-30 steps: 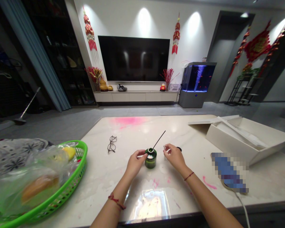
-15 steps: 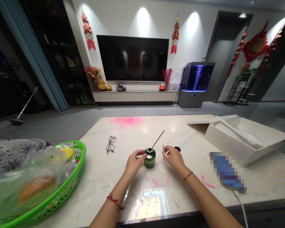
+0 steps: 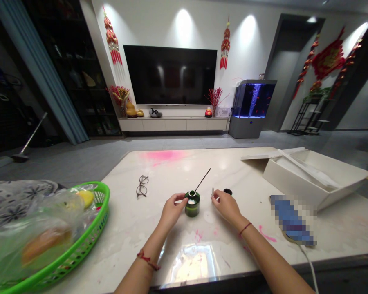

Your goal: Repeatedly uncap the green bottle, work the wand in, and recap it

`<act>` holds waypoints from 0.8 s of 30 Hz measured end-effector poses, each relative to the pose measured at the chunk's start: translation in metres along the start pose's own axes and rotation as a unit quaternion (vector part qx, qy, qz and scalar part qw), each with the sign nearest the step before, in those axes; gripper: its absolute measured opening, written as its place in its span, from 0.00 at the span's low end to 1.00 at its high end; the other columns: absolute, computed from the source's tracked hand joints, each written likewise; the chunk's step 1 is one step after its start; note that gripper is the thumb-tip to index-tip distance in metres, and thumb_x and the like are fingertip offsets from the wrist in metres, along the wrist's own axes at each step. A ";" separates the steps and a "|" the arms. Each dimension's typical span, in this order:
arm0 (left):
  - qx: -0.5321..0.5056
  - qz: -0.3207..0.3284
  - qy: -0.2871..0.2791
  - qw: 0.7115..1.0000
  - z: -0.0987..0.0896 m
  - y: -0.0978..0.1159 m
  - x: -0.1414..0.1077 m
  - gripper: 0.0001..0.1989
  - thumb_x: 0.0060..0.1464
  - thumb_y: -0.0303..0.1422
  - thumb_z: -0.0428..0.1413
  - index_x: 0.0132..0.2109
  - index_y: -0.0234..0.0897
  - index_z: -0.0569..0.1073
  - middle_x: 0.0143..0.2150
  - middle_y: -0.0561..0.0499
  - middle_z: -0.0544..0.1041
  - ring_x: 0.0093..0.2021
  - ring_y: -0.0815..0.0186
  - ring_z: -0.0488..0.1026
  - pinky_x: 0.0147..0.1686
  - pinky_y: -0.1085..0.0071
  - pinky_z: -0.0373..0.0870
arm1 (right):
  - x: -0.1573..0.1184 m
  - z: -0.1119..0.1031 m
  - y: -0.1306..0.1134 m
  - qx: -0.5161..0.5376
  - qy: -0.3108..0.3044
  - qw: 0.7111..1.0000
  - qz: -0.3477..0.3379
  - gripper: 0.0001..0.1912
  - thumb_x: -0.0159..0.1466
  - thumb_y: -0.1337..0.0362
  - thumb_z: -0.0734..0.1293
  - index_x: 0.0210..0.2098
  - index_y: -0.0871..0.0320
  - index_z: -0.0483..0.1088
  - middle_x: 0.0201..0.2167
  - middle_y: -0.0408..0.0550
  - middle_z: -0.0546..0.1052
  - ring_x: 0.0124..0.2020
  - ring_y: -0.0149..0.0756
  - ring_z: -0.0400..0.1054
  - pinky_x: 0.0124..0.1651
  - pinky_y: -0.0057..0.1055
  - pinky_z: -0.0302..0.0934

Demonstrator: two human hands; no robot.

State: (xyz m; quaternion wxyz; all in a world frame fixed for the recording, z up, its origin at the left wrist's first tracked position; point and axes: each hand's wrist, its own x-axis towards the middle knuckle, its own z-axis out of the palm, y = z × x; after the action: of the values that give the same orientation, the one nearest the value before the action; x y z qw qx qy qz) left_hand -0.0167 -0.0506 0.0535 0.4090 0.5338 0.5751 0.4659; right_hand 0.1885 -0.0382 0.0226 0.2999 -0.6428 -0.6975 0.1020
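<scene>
Green glass bottle: the small, squat bottle [image 3: 192, 206] stands upright on the marble-patterned table [image 3: 159, 249]; take it as the clock centre.
Left hand: at the bottle's 9 o'clock, this hand [image 3: 172, 209] pinches the bottle's shoulder between thumb and fingers.
Right hand: at about 3 o'clock, apart from the bottle, this hand [image 3: 225, 204] pinches a small whitish piece [image 3: 212, 191] between thumb and fingertips; whether it is a plug is too small to tell.
Black stick: the thin stick [image 3: 204, 178] slants from the bottle's rim toward 1 o'clock; whether its foot sits inside the mouth or behind it, I cannot tell.
Black cap: the round cap [image 3: 227, 191] lies between 2 and 3 o'clock, just behind the right hand's knuckles; contact is unclear.
Done, it seems: the bottle is uncapped and its pale-ringed mouth exposed, with one stick at it.
Left, as far as shows: whitish piece and cap are both away from the mouth, so the work looks midway.
Around: eyeglasses [image 3: 142, 190] at 10 o'clock, white box [image 3: 290, 185] at 2, green basket [image 3: 106, 195] toward 9.
</scene>
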 end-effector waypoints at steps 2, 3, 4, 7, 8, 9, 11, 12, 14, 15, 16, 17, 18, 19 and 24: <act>-0.001 0.001 0.001 1.000 0.000 -0.001 0.001 0.13 0.39 0.34 0.58 0.35 0.33 0.74 0.40 0.43 0.77 0.39 0.60 0.75 0.41 0.66 0.68 | 0.004 -0.005 -0.001 0.038 0.014 0.999 0.002 0.08 0.58 0.62 0.59 0.28 0.56 0.68 0.28 0.45 0.76 0.28 0.33 0.69 0.30 0.26 0.56; -0.001 0.002 0.002 1.000 0.000 -0.001 0.001 0.13 0.39 0.34 0.58 0.35 0.33 0.74 0.40 0.43 0.77 0.39 0.60 0.75 0.41 0.66 0.68 | 0.006 -0.008 -0.003 0.063 0.025 0.998 0.001 0.08 0.58 0.61 0.59 0.28 0.56 0.68 0.28 0.46 0.76 0.28 0.33 0.69 0.30 0.27 0.57; 0.000 0.002 0.003 1.000 0.000 -0.002 0.001 0.13 0.39 0.34 0.58 0.35 0.33 0.74 0.40 0.43 0.77 0.39 0.60 0.75 0.41 0.66 0.68 | 0.009 -0.012 -0.004 0.090 0.039 0.995 -0.001 0.08 0.58 0.61 0.59 0.27 0.56 0.68 0.27 0.46 0.76 0.28 0.33 0.69 0.31 0.27 0.58; 0.003 0.005 0.005 1.000 0.000 -0.003 0.001 0.13 0.40 0.34 0.58 0.35 0.33 0.74 0.40 0.43 0.77 0.39 0.59 0.74 0.42 0.65 0.68 | 0.015 -0.026 -0.012 0.153 0.085 0.985 -0.014 0.09 0.57 0.59 0.60 0.26 0.57 0.68 0.26 0.45 0.76 0.27 0.34 0.69 0.33 0.29 0.61; 0.003 0.007 0.004 1.000 0.000 -0.003 0.001 0.13 0.40 0.35 0.58 0.35 0.33 0.74 0.40 0.43 0.77 0.39 0.60 0.74 0.42 0.65 0.68 | 0.017 -0.030 -0.016 0.171 0.096 0.980 -0.019 0.09 0.57 0.59 0.60 0.26 0.57 0.68 0.26 0.46 0.75 0.27 0.34 0.69 0.33 0.30 0.61; 0.003 0.010 0.003 1.000 0.000 -0.004 0.001 0.13 0.40 0.35 0.58 0.35 0.33 0.74 0.39 0.43 0.77 0.40 0.60 0.74 0.42 0.65 0.68 | 0.017 -0.035 -0.019 0.191 0.108 0.975 -0.023 0.10 0.56 0.58 0.61 0.26 0.57 0.68 0.26 0.46 0.75 0.27 0.34 0.69 0.34 0.30 0.62; 0.000 0.013 0.003 1.000 0.000 -0.004 0.001 0.13 0.40 0.35 0.58 0.35 0.34 0.74 0.39 0.43 0.77 0.40 0.60 0.74 0.41 0.66 0.68 | 0.018 -0.045 -0.026 0.229 0.146 0.962 -0.019 0.11 0.56 0.57 0.61 0.26 0.58 0.68 0.27 0.47 0.75 0.29 0.35 0.69 0.35 0.31 0.63; -0.001 0.013 0.003 1.000 0.000 -0.004 0.001 0.13 0.40 0.35 0.58 0.35 0.34 0.74 0.39 0.43 0.77 0.39 0.60 0.74 0.41 0.66 0.68 | 0.018 -0.049 -0.028 0.248 0.172 0.953 -0.009 0.11 0.56 0.57 0.62 0.26 0.58 0.68 0.27 0.48 0.75 0.30 0.35 0.69 0.36 0.31 0.63; -0.002 0.009 0.005 1.000 0.000 -0.004 0.001 0.13 0.40 0.35 0.58 0.35 0.33 0.74 0.39 0.43 0.77 0.39 0.60 0.74 0.41 0.66 0.68 | 0.017 -0.058 -0.033 0.286 0.223 0.932 0.014 0.12 0.55 0.56 0.63 0.26 0.59 0.68 0.28 0.49 0.75 0.31 0.36 0.69 0.37 0.32 0.64; -0.002 0.008 0.006 1.000 0.000 -0.004 0.002 0.13 0.40 0.35 0.58 0.35 0.33 0.74 0.39 0.43 0.77 0.39 0.60 0.74 0.41 0.66 0.68 | 0.017 -0.062 -0.035 0.308 0.242 0.920 0.021 0.12 0.55 0.55 0.63 0.27 0.59 0.67 0.29 0.50 0.75 0.31 0.36 0.69 0.37 0.33 0.64; -0.002 0.007 0.008 1.000 0.000 -0.004 0.002 0.13 0.39 0.35 0.58 0.35 0.33 0.74 0.39 0.43 0.77 0.39 0.60 0.74 0.41 0.66 0.68 | 0.016 -0.066 -0.038 0.329 0.256 0.908 0.025 0.13 0.55 0.55 0.64 0.28 0.60 0.67 0.30 0.50 0.75 0.31 0.36 0.69 0.37 0.33 0.64; -0.002 0.006 0.009 1.000 0.000 -0.004 0.002 0.13 0.39 0.35 0.58 0.34 0.33 0.74 0.39 0.43 0.78 0.40 0.60 0.74 0.41 0.66 0.68 | 0.016 -0.069 -0.040 0.348 0.267 0.898 0.025 0.13 0.55 0.55 0.64 0.29 0.60 0.67 0.30 0.50 0.75 0.31 0.35 0.69 0.38 0.33 0.64; -0.001 0.006 0.009 1.000 0.000 -0.003 0.001 0.13 0.39 0.35 0.59 0.34 0.34 0.74 0.39 0.43 0.78 0.40 0.60 0.74 0.41 0.67 0.68 | 0.016 -0.071 -0.042 0.362 0.273 0.891 0.023 0.13 0.55 0.55 0.64 0.30 0.60 0.67 0.31 0.50 0.75 0.32 0.35 0.69 0.38 0.34 0.64; -0.002 0.006 0.009 1.000 0.000 -0.003 0.001 0.13 0.39 0.35 0.59 0.34 0.34 0.75 0.39 0.44 0.78 0.40 0.60 0.74 0.41 0.67 0.68 | 0.015 -0.073 -0.045 0.372 0.276 0.886 0.018 0.13 0.55 0.55 0.64 0.30 0.60 0.67 0.32 0.51 0.75 0.32 0.35 0.69 0.38 0.34 0.64; -0.001 0.005 0.005 1.000 0.000 -0.002 0.000 0.13 0.40 0.35 0.58 0.35 0.34 0.74 0.39 0.44 0.77 0.40 0.60 0.74 0.41 0.67 0.68 | 0.009 -0.074 -0.063 0.387 0.252 0.886 -0.019 0.12 0.55 0.55 0.64 0.30 0.60 0.66 0.33 0.51 0.75 0.32 0.34 0.69 0.38 0.33 0.65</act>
State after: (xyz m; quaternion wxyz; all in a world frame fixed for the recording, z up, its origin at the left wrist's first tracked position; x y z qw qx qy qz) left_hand -0.0169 -0.0502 0.0514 0.4047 0.5340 0.5741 0.4707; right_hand 0.1767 -0.0572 0.1179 0.6928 -0.4662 -0.5153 0.1928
